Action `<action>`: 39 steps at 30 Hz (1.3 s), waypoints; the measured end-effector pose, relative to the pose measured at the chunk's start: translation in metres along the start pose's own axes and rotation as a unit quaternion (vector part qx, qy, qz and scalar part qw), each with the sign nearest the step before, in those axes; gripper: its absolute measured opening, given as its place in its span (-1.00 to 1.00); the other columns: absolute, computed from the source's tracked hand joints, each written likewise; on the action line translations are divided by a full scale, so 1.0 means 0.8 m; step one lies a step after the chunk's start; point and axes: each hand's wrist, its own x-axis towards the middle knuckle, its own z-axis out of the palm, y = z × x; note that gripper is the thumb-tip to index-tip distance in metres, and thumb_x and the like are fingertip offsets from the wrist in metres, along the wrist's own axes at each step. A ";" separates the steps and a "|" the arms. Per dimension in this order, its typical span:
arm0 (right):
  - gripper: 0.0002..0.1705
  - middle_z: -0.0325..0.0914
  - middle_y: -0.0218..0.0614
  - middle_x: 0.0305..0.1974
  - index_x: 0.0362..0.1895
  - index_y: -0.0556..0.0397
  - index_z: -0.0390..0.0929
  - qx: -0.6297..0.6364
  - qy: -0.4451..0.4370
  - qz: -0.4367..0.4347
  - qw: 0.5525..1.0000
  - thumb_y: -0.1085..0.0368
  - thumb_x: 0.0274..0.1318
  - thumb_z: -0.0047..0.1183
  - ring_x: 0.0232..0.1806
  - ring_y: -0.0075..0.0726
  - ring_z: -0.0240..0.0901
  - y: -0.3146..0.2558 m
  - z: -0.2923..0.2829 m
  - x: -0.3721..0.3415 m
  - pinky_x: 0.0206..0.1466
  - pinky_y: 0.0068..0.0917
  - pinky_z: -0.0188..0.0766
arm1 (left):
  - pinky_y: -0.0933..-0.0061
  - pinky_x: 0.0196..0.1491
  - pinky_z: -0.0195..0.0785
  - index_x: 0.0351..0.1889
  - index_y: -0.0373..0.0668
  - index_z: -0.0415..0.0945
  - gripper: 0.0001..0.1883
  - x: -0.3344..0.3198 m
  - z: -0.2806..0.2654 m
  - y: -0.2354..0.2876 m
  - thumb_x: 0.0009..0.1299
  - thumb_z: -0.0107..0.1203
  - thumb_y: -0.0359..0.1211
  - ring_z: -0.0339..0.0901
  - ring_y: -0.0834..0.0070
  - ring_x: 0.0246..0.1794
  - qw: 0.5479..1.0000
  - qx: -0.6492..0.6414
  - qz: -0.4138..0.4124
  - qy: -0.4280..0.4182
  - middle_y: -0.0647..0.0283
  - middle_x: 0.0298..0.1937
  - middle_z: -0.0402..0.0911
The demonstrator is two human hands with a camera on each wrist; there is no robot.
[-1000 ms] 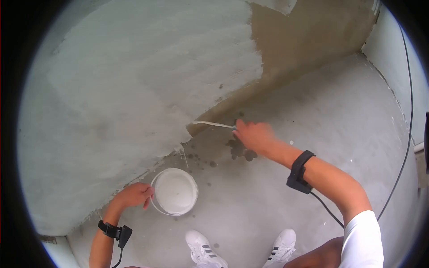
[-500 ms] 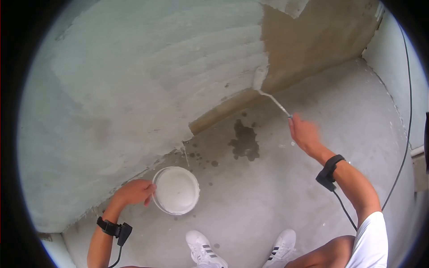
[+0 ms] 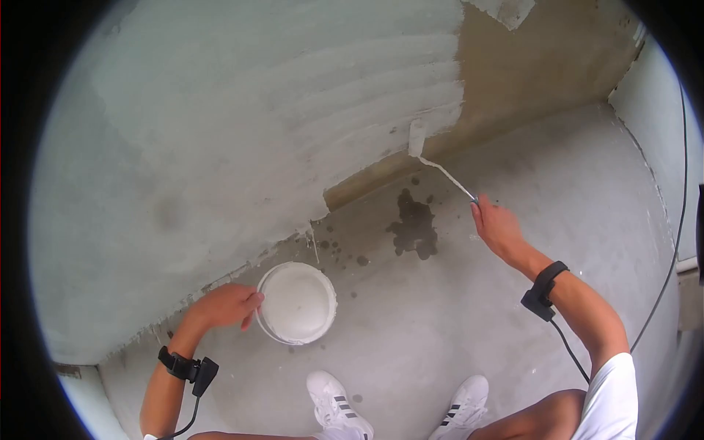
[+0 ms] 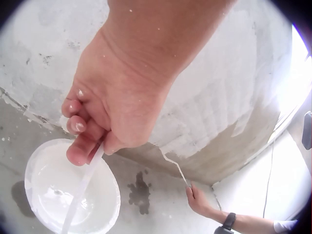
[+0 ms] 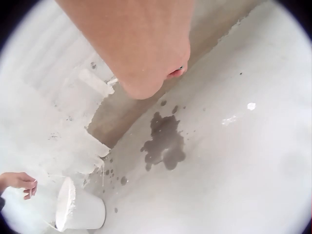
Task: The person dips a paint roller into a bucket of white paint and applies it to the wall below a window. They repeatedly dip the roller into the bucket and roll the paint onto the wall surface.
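My left hand (image 3: 226, 304) pinches the white plastic handle (image 4: 84, 187) of a bucket between thumb and fingers. The bucket (image 5: 90, 212) is white, with pale paint inside and drips crusted along its rim; it is beside the wall's base. Out to the right, my right hand (image 3: 500, 226) grips a paint roller by its handle, mostly hidden in the fist. The paint-coated roller head (image 3: 416, 138) lies against the wall at the lower border of the white coat, its thin bent frame (image 3: 444, 174) reaching back to the hand.
White paint covers the left of the wall (image 3: 257, 110); a bare brown patch (image 3: 535, 66) runs right and along the bottom. A dark wet stain (image 3: 414, 224) marks the grey floor. Two white shoes (image 3: 334, 403) stand below. A black cable (image 3: 683, 169) hangs at the right wall.
My right hand swung right and outward with the roller from low near the bucket, then the roller shifted back left a little along the wall. My left hand keeps its hold on the bucket's handle.
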 end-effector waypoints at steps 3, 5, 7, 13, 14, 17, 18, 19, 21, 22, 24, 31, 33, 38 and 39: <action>-0.65 0.58 0.00 -0.51 -0.12 0.09 0.31 -0.038 0.000 -0.051 0.998 0.04 0.48 -0.25 -0.46 0.27 0.52 -0.025 -0.004 -0.008 -0.39 0.14 0.42 | 0.38 -0.13 0.36 -0.34 -0.17 0.55 -0.58 0.007 -0.001 0.000 0.57 -0.24 -0.13 0.53 0.42 -0.39 1.000 -0.002 0.003 -0.002 0.35 -0.62 0.61; -0.65 0.58 0.01 -0.52 -0.12 0.09 0.31 -0.015 -0.015 -0.063 0.998 0.04 0.48 -0.26 -0.46 0.28 0.51 -0.044 -0.012 -0.008 -0.39 0.15 0.41 | 0.35 -0.12 0.36 -0.33 -0.17 0.56 -0.56 0.006 -0.001 0.006 0.56 -0.26 -0.11 0.53 0.39 -0.38 1.000 0.007 0.003 -0.004 0.36 -0.63 0.60; -0.65 0.57 0.01 -0.52 -0.12 0.09 0.31 0.001 -0.010 -0.067 0.998 0.04 0.48 -0.26 -0.46 0.29 0.50 -0.040 -0.008 -0.006 -0.38 0.15 0.40 | 0.36 -0.12 0.36 -0.34 -0.17 0.56 -0.56 0.007 -0.002 0.007 0.55 -0.26 -0.11 0.53 0.39 -0.38 1.000 0.003 0.023 -0.003 0.36 -0.63 0.60; -0.65 0.55 0.03 -0.52 -0.13 0.09 0.31 0.034 -0.007 -0.022 0.999 0.04 0.48 -0.26 -0.44 0.31 0.49 -0.015 0.001 -0.009 -0.35 0.15 0.38 | 0.42 -0.16 0.34 -0.34 -0.17 0.53 -0.60 0.000 -0.004 0.011 0.57 -0.22 -0.14 0.50 0.48 -0.41 1.000 -0.007 0.001 -0.005 0.36 -0.62 0.61; -0.65 0.55 0.03 -0.53 -0.14 0.09 0.31 0.026 -0.003 -0.027 0.999 0.04 0.48 -0.26 -0.44 0.31 0.49 -0.019 0.000 -0.010 -0.35 0.15 0.38 | 0.42 -0.16 0.34 -0.34 -0.17 0.53 -0.60 0.003 -0.004 0.011 0.57 -0.22 -0.14 0.50 0.49 -0.42 1.000 -0.009 -0.004 -0.008 0.36 -0.62 0.61; -0.66 0.54 0.04 -0.53 -0.14 0.09 0.31 0.014 -0.011 -0.050 0.999 0.05 0.48 -0.26 -0.44 0.31 0.48 -0.037 -0.008 -0.014 -0.34 0.15 0.37 | 0.42 -0.17 0.34 -0.34 -0.17 0.53 -0.60 0.006 -0.005 0.015 0.57 -0.22 -0.14 0.49 0.49 -0.42 1.000 -0.006 -0.010 -0.011 0.37 -0.62 0.61; -0.66 0.54 0.04 -0.53 -0.14 0.10 0.31 0.013 -0.013 -0.059 0.998 0.05 0.48 -0.25 -0.45 0.31 0.48 -0.040 -0.009 -0.014 -0.34 0.16 0.37 | 0.42 -0.16 0.34 -0.34 -0.17 0.53 -0.60 0.007 -0.005 0.017 0.57 -0.22 -0.14 0.49 0.49 -0.42 1.000 -0.002 -0.002 -0.011 0.37 -0.62 0.61; -0.66 0.54 0.05 -0.53 -0.14 0.10 0.31 0.017 -0.012 -0.055 0.998 0.06 0.48 -0.25 -0.45 0.31 0.48 -0.039 -0.008 -0.014 -0.34 0.16 0.36 | 0.42 -0.16 0.34 -0.34 -0.17 0.54 -0.60 0.006 -0.005 0.016 0.57 -0.22 -0.14 0.49 0.49 -0.42 1.000 0.000 0.004 -0.010 0.37 -0.62 0.61; -0.66 0.54 0.05 -0.54 -0.14 0.10 0.31 0.026 -0.012 -0.050 0.998 0.07 0.48 -0.25 -0.45 0.31 0.48 -0.039 -0.001 -0.011 -0.35 0.16 0.36 | 0.42 -0.16 0.34 -0.33 -0.17 0.54 -0.60 0.004 -0.006 0.013 0.57 -0.22 -0.14 0.49 0.49 -0.41 1.000 -0.002 0.014 -0.009 0.37 -0.62 0.61; -0.66 0.53 0.05 -0.54 -0.14 0.11 0.31 0.028 -0.011 -0.045 0.999 0.06 0.48 -0.25 -0.45 0.31 0.48 -0.037 0.000 -0.011 -0.35 0.16 0.35 | 0.43 -0.16 0.34 -0.33 -0.16 0.54 -0.60 0.004 -0.006 0.011 0.57 -0.22 -0.14 0.50 0.49 -0.41 1.000 -0.007 0.018 -0.010 0.37 -0.62 0.61; -0.66 0.53 0.04 -0.54 -0.15 0.11 0.31 0.029 -0.014 -0.041 0.999 0.06 0.48 -0.26 -0.46 0.32 0.47 -0.027 -0.002 -0.010 -0.35 0.16 0.35 | 0.43 -0.15 0.34 -0.33 -0.16 0.54 -0.60 0.004 -0.006 0.009 0.58 -0.22 -0.13 0.50 0.49 -0.40 1.000 -0.009 0.015 -0.009 0.37 -0.62 0.61; -0.65 0.52 0.03 -0.57 -0.17 0.10 0.31 0.031 0.011 -0.033 0.999 0.05 0.47 -0.24 -0.48 0.30 0.47 -0.022 0.000 -0.015 -0.38 0.14 0.35 | 0.42 -0.15 0.35 -0.34 -0.17 0.54 -0.59 0.007 -0.004 0.008 0.58 -0.23 -0.14 0.50 0.46 -0.41 1.000 -0.007 0.005 -0.004 0.37 -0.61 0.61; -0.65 0.52 0.02 -0.57 -0.18 0.10 0.31 0.031 0.015 -0.039 0.999 0.04 0.47 -0.23 -0.49 0.29 0.47 -0.028 0.000 -0.016 -0.39 0.14 0.35 | 0.41 -0.16 0.35 -0.35 -0.17 0.53 -0.59 0.006 -0.004 0.012 0.58 -0.23 -0.14 0.50 0.46 -0.41 1.000 -0.005 0.011 -0.003 0.37 -0.62 0.61; -0.68 0.54 -0.03 -0.56 -0.20 0.07 0.31 0.033 0.031 -0.087 0.995 0.06 0.45 -0.18 -0.52 0.24 0.49 -0.050 0.002 -0.015 -0.44 0.09 0.36 | 0.39 -0.20 0.34 -0.35 -0.19 0.53 -0.58 0.001 -0.008 0.019 0.58 -0.24 -0.14 0.49 0.46 -0.43 1.000 -0.004 0.026 0.004 0.38 -0.64 0.59; -0.68 0.54 -0.05 -0.56 -0.20 0.06 0.31 0.033 0.035 -0.110 0.993 0.06 0.45 -0.17 -0.53 0.22 0.50 -0.063 0.002 -0.015 -0.45 0.08 0.37 | 0.38 -0.20 0.33 -0.35 -0.19 0.53 -0.58 0.000 -0.008 0.021 0.58 -0.24 -0.13 0.48 0.47 -0.43 1.000 -0.008 0.030 0.001 0.38 -0.64 0.58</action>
